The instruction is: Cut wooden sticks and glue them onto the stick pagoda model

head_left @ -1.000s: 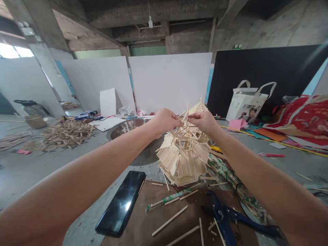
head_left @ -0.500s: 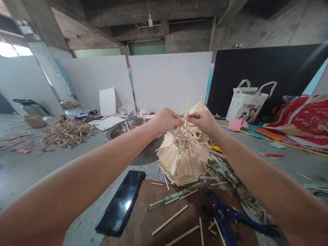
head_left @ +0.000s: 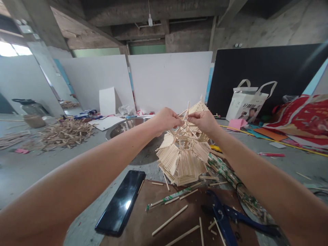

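A model pavilion built of thin wooden sticks [head_left: 188, 164] stands in front of me, with slatted roof panels around a stick frame. Both hands are at its top. My left hand [head_left: 167, 120] pinches a wooden stick of the frame from the left side. From the right, my right hand [head_left: 203, 120] has thumb and finger closed on an upright wooden stick [head_left: 188, 108] at the peak. The fingertips nearly meet there. Behind the right hand rises a second pointed stick roof [head_left: 201, 104], partly hidden.
A phone [head_left: 121, 203], blue-handled cutters [head_left: 222, 215] and loose sticks lie on or by a brown sheet [head_left: 138, 222]. Wrapped chopsticks [head_left: 228, 172] lie right of the model. A metal basin [head_left: 115, 131] and a stick pile [head_left: 68, 133] are leftward; a white bag [head_left: 243, 104] stands right.
Almost nothing differs. Both hands keep their hold at the top of the model, and the sticks stay in place.
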{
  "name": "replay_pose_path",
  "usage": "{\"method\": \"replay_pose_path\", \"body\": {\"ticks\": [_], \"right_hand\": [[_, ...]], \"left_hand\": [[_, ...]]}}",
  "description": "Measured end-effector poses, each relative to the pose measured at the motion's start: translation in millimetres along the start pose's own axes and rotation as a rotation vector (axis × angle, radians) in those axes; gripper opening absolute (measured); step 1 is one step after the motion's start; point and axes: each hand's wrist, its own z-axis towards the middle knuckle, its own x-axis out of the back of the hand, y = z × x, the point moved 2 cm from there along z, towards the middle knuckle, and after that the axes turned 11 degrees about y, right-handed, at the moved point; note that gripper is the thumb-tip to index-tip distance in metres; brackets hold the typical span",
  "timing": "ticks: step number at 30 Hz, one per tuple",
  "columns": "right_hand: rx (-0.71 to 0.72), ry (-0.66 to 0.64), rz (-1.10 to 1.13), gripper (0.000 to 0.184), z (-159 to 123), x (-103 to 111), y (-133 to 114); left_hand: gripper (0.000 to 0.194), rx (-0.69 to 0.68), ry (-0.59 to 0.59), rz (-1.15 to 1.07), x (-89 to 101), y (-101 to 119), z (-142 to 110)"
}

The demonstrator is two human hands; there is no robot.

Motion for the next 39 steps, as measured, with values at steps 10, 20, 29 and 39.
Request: {"method": "replay_pose_path", "body": {"ticks": [10, 20, 29, 39], "right_hand": [[0.022, 0.012, -0.01, 0.027, -0.9, 0.7, -0.1], [0.015, -0.008, -0.012, 0.027, -2.0, 0.3, -0.3], [0.009, -0.008, -0.008, 0.027, -2.5, -0.3, -0.2], [0.022, 0.001, -0.033, 0.027, -1.8, -0.2, -0.4]], "left_hand": [[0.019, 0.001, 0.016, -0.02, -0.6, -1.1, 1.9], [0.02, -0.014, 0.009, -0.006, 0.8, -1.0, 3.5], [0.018, 0.026, -0.04, -0.041, 0.5, -4.0, 8.4], [0.019, 0.03, -0.063, -0.044, -0.6, -8.4, 11.0]]}}
